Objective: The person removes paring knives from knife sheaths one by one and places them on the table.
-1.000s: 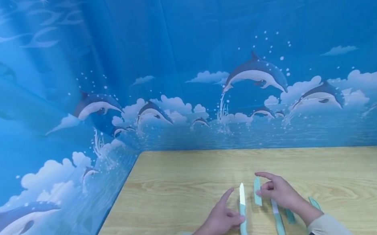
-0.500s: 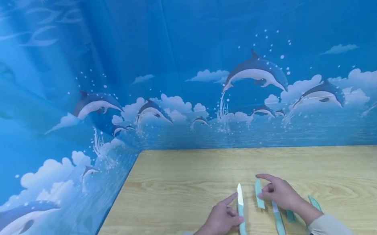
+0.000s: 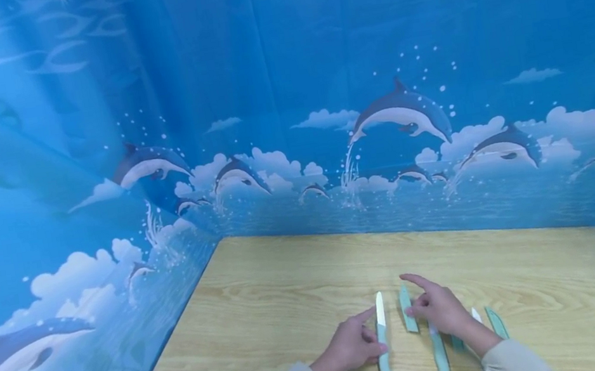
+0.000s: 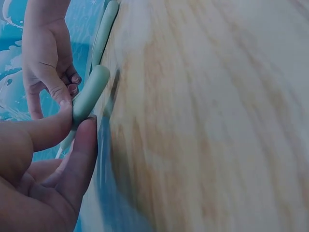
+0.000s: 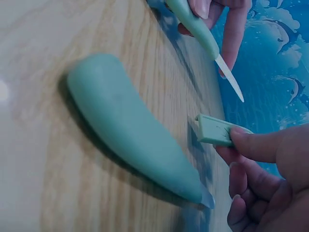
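My left hand (image 3: 350,345) pinches the mint-green handle of a small knife (image 3: 383,342), its pale blade pointing away from me and bare. In the left wrist view, thumb and finger meet on the handle (image 4: 89,94). A short distance to the right, my right hand (image 3: 440,308) pinches a mint-green blade sheath (image 3: 407,309) between thumb and fingers, index finger stretched out in the head view. The sheath's open end (image 5: 207,129) shows in the right wrist view, apart from the knife tip. A second green-handled knife (image 3: 441,359) lies on the table below my right hand.
Another green sheath (image 3: 497,322) lies right of my right forearm, with a pale blade tip (image 3: 475,315) beside it. A further green piece (image 3: 457,343) is partly hidden under the wrist. The wood-grain table (image 3: 290,289) meets a blue dolphin-print curtain (image 3: 280,149) at its back.
The left hand's index finger has come down close along the blade, and the knife has shifted slightly left. The sheath has lowered a little toward me. A blade tip now shows beside my right forearm.
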The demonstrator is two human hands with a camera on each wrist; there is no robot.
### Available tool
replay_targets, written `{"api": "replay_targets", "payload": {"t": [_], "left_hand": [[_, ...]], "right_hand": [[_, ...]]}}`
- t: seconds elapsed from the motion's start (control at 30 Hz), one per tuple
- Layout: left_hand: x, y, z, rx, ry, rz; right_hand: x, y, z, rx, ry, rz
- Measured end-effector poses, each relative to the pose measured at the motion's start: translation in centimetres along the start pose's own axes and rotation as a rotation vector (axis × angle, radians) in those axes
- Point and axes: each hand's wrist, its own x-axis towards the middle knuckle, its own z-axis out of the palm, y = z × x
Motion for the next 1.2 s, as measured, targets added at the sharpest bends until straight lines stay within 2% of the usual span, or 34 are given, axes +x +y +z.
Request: {"api": "replay_targets", "payload": {"t": [0.3,0.47,0.63,0.9,1.2], "left_hand": [[0.2,0.4,0.1,0.118,-0.006,-0.013],[0.1,0.4,0.3,0.118,-0.007,0.012],[0.0,0.7,0.5,0.160,-0.002,0.029],[0.1,1.0,0.6,0.298,-0.002,0.049],[-0.3,1.1,0.8,0.511,-0.005,0.134]], "right_hand": [[0.1,0.0,0.4,-0.047,0.009,0.035],[0.2,0.1,0.5,-0.068,0.006,0.034],[0.3,0.0,0.4,-0.096,0.010,0.032],[0.5,-0.1,0.4,-0.144,-0.025,0.036],[0.6,-0.5,0.3,-0.174,-0.079,0.087]]}}
